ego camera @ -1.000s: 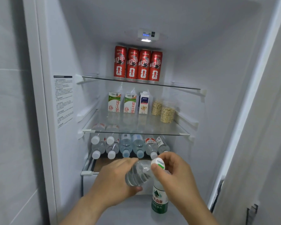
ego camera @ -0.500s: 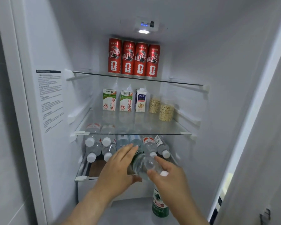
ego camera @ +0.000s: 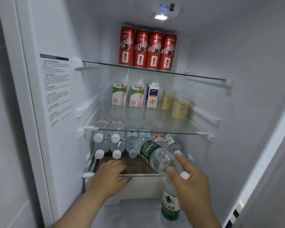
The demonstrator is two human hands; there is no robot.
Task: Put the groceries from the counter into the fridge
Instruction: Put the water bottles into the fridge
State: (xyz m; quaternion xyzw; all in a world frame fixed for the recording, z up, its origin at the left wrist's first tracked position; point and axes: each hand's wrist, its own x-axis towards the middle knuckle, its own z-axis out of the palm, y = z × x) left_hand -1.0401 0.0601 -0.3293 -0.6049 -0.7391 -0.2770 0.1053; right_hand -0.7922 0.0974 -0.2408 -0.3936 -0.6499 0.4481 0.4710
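Note:
A clear water bottle (ego camera: 155,153) with a dark green label lies tilted, base pointing into the lowest shelf (ego camera: 88,174) of the open fridge. My right hand (ego camera: 194,185) grips it by the neck, just behind the white cap. The bottle's base sits among several water bottles (ego camera: 105,142) lying stacked with caps outward. My left hand (ego camera: 109,176) is off the bottle, at the shelf's front edge, fingers loosely curled and holding nothing. A second green-labelled bottle (ego camera: 170,208) stands upright below, partly hidden by my right hand.
Several red cans (ego camera: 148,50) stand on the top glass shelf. The middle shelf holds milk cartons (ego camera: 119,94) and two grain jars (ego camera: 179,107). A white drawer (ego camera: 138,186) sits under the bottle shelf. The fridge door (ego camera: 270,145) stands open on the right.
The bottle has gone from held near my body to base-first on the bottle shelf. My left hand let go of it and dropped to the shelf edge. The view moved closer.

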